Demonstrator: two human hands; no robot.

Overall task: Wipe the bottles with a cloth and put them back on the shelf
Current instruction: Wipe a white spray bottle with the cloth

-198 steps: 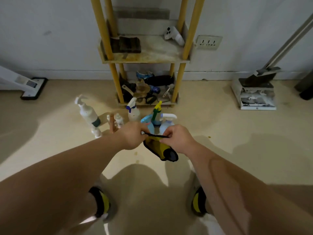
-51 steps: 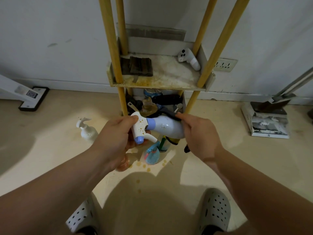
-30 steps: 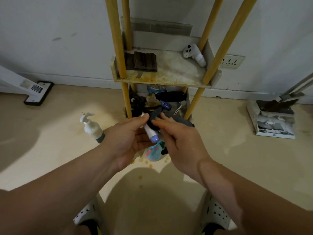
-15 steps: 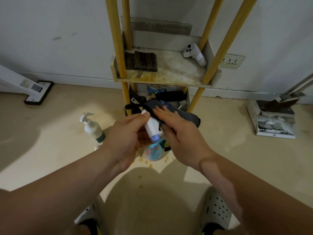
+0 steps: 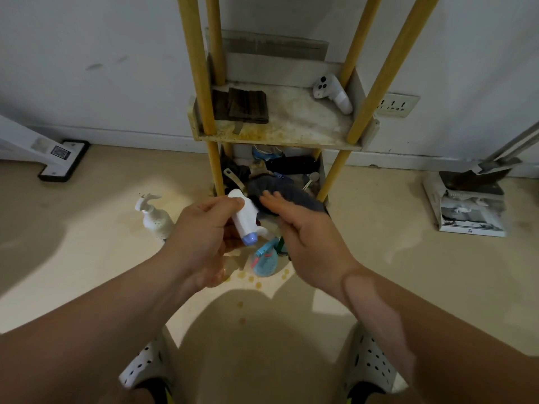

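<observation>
Two grips are cleaning a spray bottle (image 5: 243,218): left grip (image 5: 201,237) clasping its trigger head, right grip (image 5: 308,234) squeezing the grey cloth (image 5: 290,197) round its body; twisting should reach every side.

We are looking down at a beige floor (image 5: 393,258) that is catching a bright patch of light (image 5: 180,185), with soft shadows (image 5: 32,246) lying around it. A scuffed white wall (image 5: 87,53) is running behind, a pale baseboard (image 5: 131,135) along its foot and a socket plate (image 5: 398,104) at right. A yellow-posted shelf unit (image 5: 277,139) is standing against it.
</observation>
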